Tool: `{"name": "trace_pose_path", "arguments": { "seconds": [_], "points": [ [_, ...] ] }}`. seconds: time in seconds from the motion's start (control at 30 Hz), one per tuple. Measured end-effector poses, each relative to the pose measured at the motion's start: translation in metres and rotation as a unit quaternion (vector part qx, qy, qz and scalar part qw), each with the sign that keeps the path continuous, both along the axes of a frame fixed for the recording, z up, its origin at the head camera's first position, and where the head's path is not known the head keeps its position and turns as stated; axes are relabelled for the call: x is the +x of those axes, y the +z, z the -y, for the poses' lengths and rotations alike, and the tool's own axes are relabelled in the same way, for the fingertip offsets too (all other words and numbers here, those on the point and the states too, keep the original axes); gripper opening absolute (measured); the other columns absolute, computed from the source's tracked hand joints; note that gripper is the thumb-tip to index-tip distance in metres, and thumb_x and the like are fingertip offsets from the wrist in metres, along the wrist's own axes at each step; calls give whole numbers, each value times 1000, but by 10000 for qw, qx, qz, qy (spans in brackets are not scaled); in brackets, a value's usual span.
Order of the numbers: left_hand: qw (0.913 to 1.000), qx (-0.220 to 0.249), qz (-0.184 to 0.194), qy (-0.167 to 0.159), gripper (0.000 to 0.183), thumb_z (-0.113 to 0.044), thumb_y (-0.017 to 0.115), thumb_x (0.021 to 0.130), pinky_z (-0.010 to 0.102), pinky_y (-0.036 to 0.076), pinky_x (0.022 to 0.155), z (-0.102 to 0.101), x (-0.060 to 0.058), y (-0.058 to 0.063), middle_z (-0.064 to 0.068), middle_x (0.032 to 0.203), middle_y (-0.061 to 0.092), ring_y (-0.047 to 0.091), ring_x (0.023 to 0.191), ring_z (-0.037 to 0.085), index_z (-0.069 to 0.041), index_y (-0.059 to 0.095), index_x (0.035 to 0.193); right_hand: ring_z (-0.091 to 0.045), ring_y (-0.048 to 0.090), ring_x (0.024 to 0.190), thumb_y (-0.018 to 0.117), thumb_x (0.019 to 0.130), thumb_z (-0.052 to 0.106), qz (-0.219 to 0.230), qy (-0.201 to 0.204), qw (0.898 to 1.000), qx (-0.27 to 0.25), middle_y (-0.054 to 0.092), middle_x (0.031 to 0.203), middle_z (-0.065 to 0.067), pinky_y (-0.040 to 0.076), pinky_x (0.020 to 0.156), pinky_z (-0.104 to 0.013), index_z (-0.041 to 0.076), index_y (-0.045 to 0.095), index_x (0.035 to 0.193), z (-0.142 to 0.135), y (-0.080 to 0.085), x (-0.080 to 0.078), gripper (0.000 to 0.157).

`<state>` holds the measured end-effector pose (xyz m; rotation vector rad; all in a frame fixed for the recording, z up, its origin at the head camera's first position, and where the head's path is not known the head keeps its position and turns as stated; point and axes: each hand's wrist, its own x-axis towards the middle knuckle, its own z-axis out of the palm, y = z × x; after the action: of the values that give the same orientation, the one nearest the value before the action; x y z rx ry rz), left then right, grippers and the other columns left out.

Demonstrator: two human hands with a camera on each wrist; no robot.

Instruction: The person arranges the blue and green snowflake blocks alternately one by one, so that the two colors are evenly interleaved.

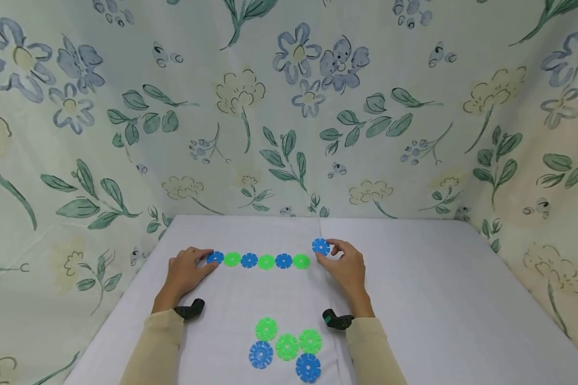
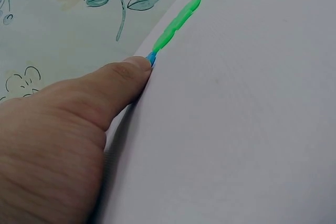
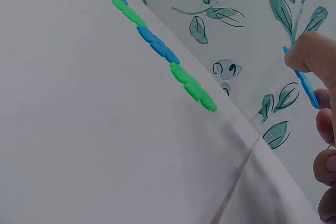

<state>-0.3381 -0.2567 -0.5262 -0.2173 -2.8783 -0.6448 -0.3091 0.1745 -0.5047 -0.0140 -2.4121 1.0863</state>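
Flower-shaped plastic discs lie flat in an alternating blue and green row across the white table. At the row's left end, my left hand holds the blue disc between thumb and finger; in the left wrist view the thumb covers most of it. A green disc lies beside that one. My right hand pinches another blue disc by its edge, raised off the table in the right wrist view. That disc is just beyond the row's right end, a green disc.
Nearer the front, a loose cluster of green discs and blue discs lies between the forearms. The white tablecloth has a crease near the right hand. Floral curtains stand behind the table and along both sides.
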Motion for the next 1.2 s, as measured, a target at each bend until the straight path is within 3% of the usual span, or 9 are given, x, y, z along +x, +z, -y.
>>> {"name": "trace_pose_path", "arguments": {
  "seconds": [0.23, 0.53, 1.2],
  "points": [
    [10000, 1, -36, -16, 56, -55, 66, 92, 57, 35, 94, 1, 0, 0, 13, 128, 64, 54, 121, 36, -21, 64, 136, -17, 47, 67, 80, 80, 42, 504, -61, 9987, 14, 62, 86, 1, 34, 55, -28, 20, 73, 116, 1, -8, 0, 43],
    [10000, -20, -18, 3, 57, -57, 66, 91, 55, 35, 93, 1, -1, -2, 12, 127, 65, 54, 120, 34, -21, 64, 136, -18, 52, 75, 79, 79, 47, 1087, -94, 9932, 417, 62, 87, 1, 38, 66, -31, 19, 73, 114, 3, -10, 3, 45],
    [10000, -38, 2, 33, 57, -57, 65, 92, 56, 35, 94, 0, -2, -2, 13, 128, 64, 53, 122, 35, -21, 64, 136, -18, 55, 78, 77, 80, 51, 1410, -105, 9844, 1043, 66, 88, 2, 42, 70, -34, 18, 73, 115, 1, -14, 2, 48]
  ]
}}
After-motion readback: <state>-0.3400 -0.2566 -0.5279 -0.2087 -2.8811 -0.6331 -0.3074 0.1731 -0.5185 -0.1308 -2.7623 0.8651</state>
